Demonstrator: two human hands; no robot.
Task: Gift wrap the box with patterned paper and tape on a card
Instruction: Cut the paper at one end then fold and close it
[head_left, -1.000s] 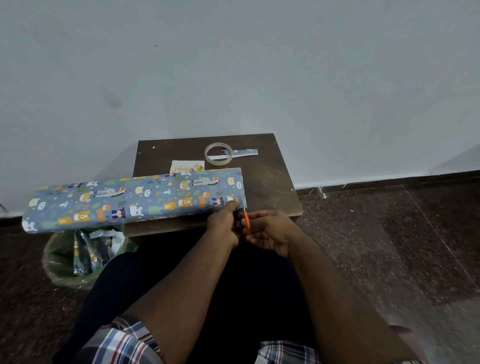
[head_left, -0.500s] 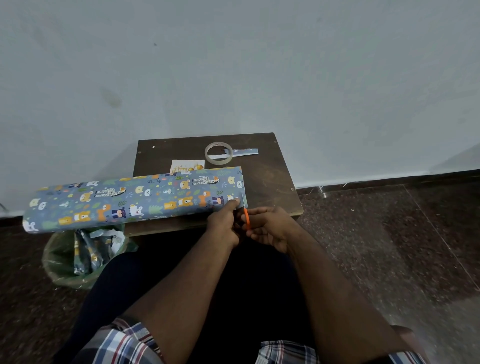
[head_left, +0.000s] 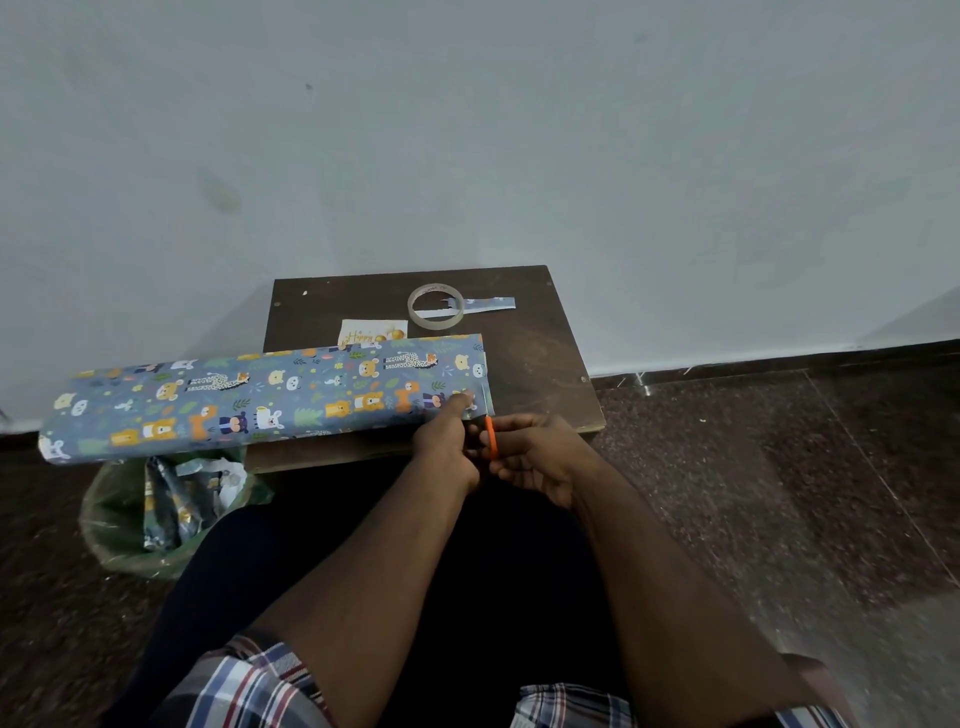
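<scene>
From the head camera, the long box wrapped in patterned paper (head_left: 265, 397) lies across the near edge of the small dark wooden table (head_left: 540, 358), its left end overhanging a green waste bag (head_left: 119, 519) stuffed with paper scraps. The left hand (head_left: 451, 441) pinches the paper at the box's right near corner, thumb on the printed face. The right hand (head_left: 535, 457) is curled round the orange-handled scissors (head_left: 490, 434), whose blades point up along the right edge of the paper.

Compared with a second ago, little has moved: the scissors sit a shade higher against the paper edge and the left thumb has crept up with them, so the trimming of the excess at this end seems to be inching forward, not finished.

Behind the box, the greeting card (head_left: 363, 335) lies half hidden, not yet taped on. The clear tape roll (head_left: 435, 306) rests beside a cut strip of paper (head_left: 491, 304).
</scene>
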